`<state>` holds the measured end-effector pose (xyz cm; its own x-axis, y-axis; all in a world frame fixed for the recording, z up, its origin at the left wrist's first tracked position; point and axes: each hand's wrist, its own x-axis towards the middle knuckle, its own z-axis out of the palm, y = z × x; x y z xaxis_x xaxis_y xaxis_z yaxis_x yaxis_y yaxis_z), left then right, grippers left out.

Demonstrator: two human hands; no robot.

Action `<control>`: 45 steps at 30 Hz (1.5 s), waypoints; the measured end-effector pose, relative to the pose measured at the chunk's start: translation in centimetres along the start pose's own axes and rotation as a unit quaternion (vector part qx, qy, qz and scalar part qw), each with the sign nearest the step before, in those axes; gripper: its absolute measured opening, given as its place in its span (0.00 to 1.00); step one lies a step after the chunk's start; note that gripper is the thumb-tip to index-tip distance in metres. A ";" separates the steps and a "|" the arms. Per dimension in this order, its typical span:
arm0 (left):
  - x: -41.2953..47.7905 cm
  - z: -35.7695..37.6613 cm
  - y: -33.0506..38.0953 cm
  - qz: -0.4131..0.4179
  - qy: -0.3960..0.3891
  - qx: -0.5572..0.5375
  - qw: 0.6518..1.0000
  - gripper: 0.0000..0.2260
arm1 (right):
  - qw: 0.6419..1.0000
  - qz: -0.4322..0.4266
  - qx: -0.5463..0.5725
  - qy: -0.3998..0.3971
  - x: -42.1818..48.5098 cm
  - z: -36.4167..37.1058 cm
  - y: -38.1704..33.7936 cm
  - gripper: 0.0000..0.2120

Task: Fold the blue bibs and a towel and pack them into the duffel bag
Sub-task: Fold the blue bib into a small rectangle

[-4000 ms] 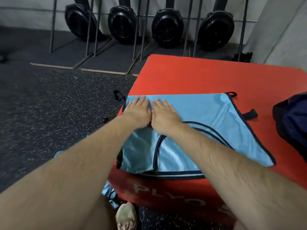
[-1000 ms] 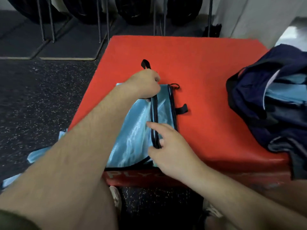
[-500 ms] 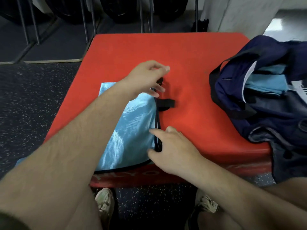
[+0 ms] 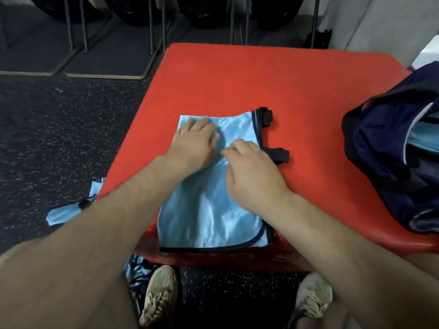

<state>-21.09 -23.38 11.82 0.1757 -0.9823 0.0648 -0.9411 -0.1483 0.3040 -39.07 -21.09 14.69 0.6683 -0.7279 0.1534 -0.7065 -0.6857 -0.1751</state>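
Floor bibs [image 4: 64, 212]: loose blue cloth lies on the floor left of the red box, not yet folded
Left hand [image 4: 194, 141]: grip apart, fingers flat, pressing the folded bib's far left part
Folded bib [image 4: 209, 210]: on the red box [image 4: 308, 91], near edge overhanging the front
Right hand [image 4: 251, 172]: fingers bent, tips on the bib; whether the grip pinches cloth I cannot tell
Duffel bag [image 4: 384, 148]: open at the far right, blue cloth inside
Risk: the shiny fabric looks slippery, so the fold may spring open or slide off once pressure lifts
Writing: lettering on the box front, unreadable here
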 end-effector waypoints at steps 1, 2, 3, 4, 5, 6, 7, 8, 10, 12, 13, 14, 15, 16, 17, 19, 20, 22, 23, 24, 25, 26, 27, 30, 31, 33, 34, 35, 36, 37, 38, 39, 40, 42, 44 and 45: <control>-0.2 0.1 -0.4 -0.006 -0.008 0.011 1.000 0.24 | 1.000 -0.003 -0.005 0.007 1.0 0.8 0.3 0.18; -0.3 0.1 -0.7 -0.015 -0.017 0.016 1.000 0.24 | 1.000 -0.007 -0.009 0.016 2.0 1.4 0.7 0.21; -0.4 0.4 -1.0 -0.021 -0.025 0.014 0.999 0.24 | 1.000 -0.008 -0.016 0.020 2.9 1.9 1.1 0.23; -0.4 0.5 -1.2 -0.024 -0.030 0.013 0.999 0.25 | 1.000 -0.007 -0.025 0.015 3.7 2.3 1.4 0.24; -0.5 0.6 -1.4 -0.025 -0.034 0.014 0.999 0.25 | 0.999 -0.003 -0.034 0.007 4.3 2.6 1.7 0.25; -0.5 0.8 -1.5 -0.024 -0.035 0.017 0.999 0.26 | 0.999 0.002 -0.043 0.002 5.0 3.0 2.1 0.24; -0.4 1.0 -1.5 -0.023 -0.034 0.021 0.999 0.26 | 0.999 0.010 -0.052 0.001 5.5 3.3 2.4 0.24; -0.3 1.2 -1.6 -0.023 -0.034 0.027 0.999 0.26 | 0.998 0.023 -0.056 -0.002 6.0 3.6 2.7 0.24; 0.1 1.4 -1.6 -0.024 -0.036 0.038 0.998 0.26 | 0.997 0.053 -0.058 -0.017 6.7 4.1 3.5 0.25; 0.7 1.5 -1.6 -0.025 -0.042 0.046 0.998 0.27 | 0.995 0.075 -0.058 -0.028 7.0 4.5 4.2 0.25; 1.0 1.5 -1.5 -0.023 -0.046 0.045 0.998 0.27 | 0.995 0.080 -0.057 -0.026 7.1 4.6 4.6 0.25; 1.3 1.6 -1.3 -0.022 -0.050 0.044 0.998 0.27 | 0.995 0.084 -0.053 -0.023 7.2 4.6 5.1 0.25; 1.6 1.7 -1.0 -0.021 -0.052 0.043 0.997 0.27 | 0.995 0.087 -0.048 -0.021 7.3 4.5 5.5 0.25; 1.8 1.7 -0.7 -0.023 -0.053 0.042 0.997 0.27 | 0.995 0.088 -0.046 -0.021 7.5 4.4 5.8 0.25; 2.0 1.8 -0.4 -0.026 -0.052 0.043 0.997 0.27 | 0.995 0.088 -0.049 -0.023 7.5 4.2 6.0 0.25; 2.3 1.8 0.2 -0.033 -0.053 0.046 0.997 0.28 | 0.994 0.084 -0.073 -0.022 7.6 3.8 5.7 0.25; 2.4 1.8 0.3 -0.032 -0.055 0.047 0.997 0.28 | 0.994 0.076 -0.083 -0.017 7.4 3.6 5.2 0.25; 2.6 1.8 0.2 -0.025 -0.056 0.048 0.997 0.28 | 0.996 0.048 -0.080 -0.006 6.8 3.8 4.2 0.24; 2.7 1.8 0.0 -0.022 -0.056 0.048 0.997 0.28 | 0.996 0.041 -0.073 -0.005 6.5 4.0 4.0 0.24; 2.7 1.7 -0.1 -0.022 -0.053 0.048 0.997 0.28 | 0.997 0.047 -0.062 -0.009 6.2 4.2 4.0 0.24; 2.7 1.7 -0.1 -0.026 -0.049 0.049 0.997 0.28 | 0.997 0.064 -0.048 -0.015 6.1 4.3 4.2 0.25; 2.6 1.7 0.1 -0.033 -0.042 0.054 0.997 0.27 | 0.995 0.085 -0.036 -0.023 6.1 4.3 4.5 0.25; 2.3 1.7 0.5 -0.041 -0.033 0.061 0.997 0.27 | 0.994 0.099 -0.031 -0.029 6.1 4.3 4.8 0.26; 0.9 2.1 2.0 -0.047 -0.027 0.051 0.997 0.27 | 0.994 0.099 -0.037 -0.032 6.2 4.4 4.8 0.27; 0.6 2.4 2.3 -0.044 -0.033 0.041 0.998 0.27 | 0.994 0.099 -0.036 -0.034 6.2 4.4 4.7 0.27; 0.4 2.6 2.3 -0.041 -0.040 0.037 0.998 0.26 | 0.993 0.103 -0.036 -0.038 6.2 4.4 4.8 0.27; 0.5 2.6 2.1 -0.044 -0.042 0.041 0.997 0.26 | 0.993 0.105 -0.037 -0.034 6.1 4.4 4.9 0.27; 0.6 2.6 2.0 -0.045 -0.043 0.047 0.997 0.27 | 0.993 0.107 -0.035 -0.028 6.1 4.4 5.1 0.27; 0.7 2.6 2.0 -0.045 -0.044 0.052 0.997 0.27 | 0.993 0.109 -0.030 -0.023 6.0 4.4 5.3 0.27; 0.7 2.6 2.0 -0.043 -0.044 0.055 0.997 0.27 | 0.993 0.110 -0.025 -0.020 6.0 4.3 5.5 0.27; 0.7 2.6 2.1 -0.041 -0.043 0.054 0.997 0.27 | 0.994 0.108 -0.024 -0.017 5.9 4.3 5.6 0.27; 0.6 2.6 2.1 -0.040 -0.039 0.050 0.997 0.27 | 0.994 0.106 -0.027 -0.014 5.7 4.3 5.5 0.27; 0.5 2.5 2.2 -0.039 -0.036 0.042 0.998 0.26 | 0.994 0.101 -0.032 -0.013 5.6 4.1 5.3 0.26; 0.2 2.2 2.3 -0.038 -0.029 0.031 0.998 0.26 | 0.995 0.085 -0.042 -0.012 5.1 3.7 4.4 0.26; -0.4 1.9 2.5 -0.023 -0.024 0.046 0.998 0.25 | 0.997 0.062 -0.045 -0.009 4.2 3.4 3.3 0.27; -0.8 1.8 2.6 -0.015 -0.022 0.051 0.998 0.25 | 0.998 0.052 -0.045 -0.012 3.7 3.2 2.9 0.28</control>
<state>-24.25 -23.16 10.86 0.1928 -0.9811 0.0139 -0.9605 -0.1858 0.2070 -37.88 -25.75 11.60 0.5946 -0.7957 0.1154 -0.7898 -0.6049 -0.1015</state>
